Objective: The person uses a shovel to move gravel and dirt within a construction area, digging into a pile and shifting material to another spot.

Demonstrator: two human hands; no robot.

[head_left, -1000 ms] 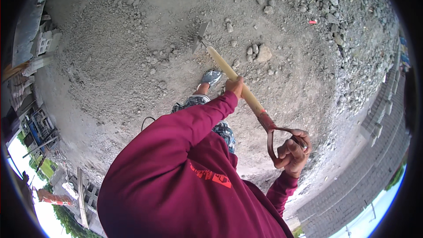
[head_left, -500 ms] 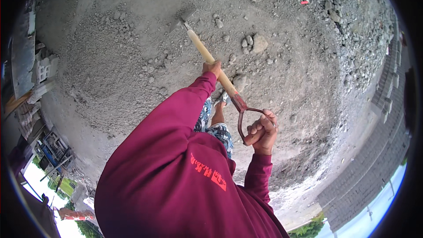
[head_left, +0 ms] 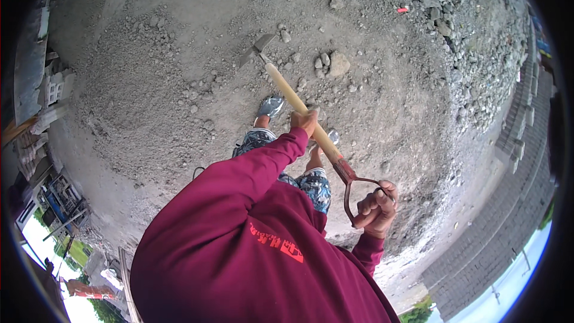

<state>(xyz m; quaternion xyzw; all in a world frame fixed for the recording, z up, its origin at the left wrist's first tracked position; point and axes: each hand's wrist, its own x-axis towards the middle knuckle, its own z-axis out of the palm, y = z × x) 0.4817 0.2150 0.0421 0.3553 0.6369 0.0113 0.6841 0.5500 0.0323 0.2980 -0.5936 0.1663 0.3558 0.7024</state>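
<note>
A shovel with a pale wooden shaft (head_left: 286, 88) slants across the middle of the view. Its grey metal blade (head_left: 257, 49) is at the far end, low over or touching the gravelly ground; I cannot tell which. My left hand (head_left: 305, 121) is wrapped round the middle of the shaft. At the near end, my right hand (head_left: 378, 208) is closed on the grip of the reddish-brown D-shaped handle (head_left: 347, 174), the fingers hiding most of that grip. Both of my arms are in maroon sleeves.
Close beyond the shaft lies a large tan stone (head_left: 339, 64) with smaller stones beside it. A heap of grey rocks (head_left: 430, 1) spreads at the far right. Grey block stacks (head_left: 508, 203) line the right side. My shoe (head_left: 272, 106) stands left of the shaft.
The shovel and both hands have come nearer and to the right, with the blade drawn back over the ground. My left shoe has come into sight beside the shaft.
</note>
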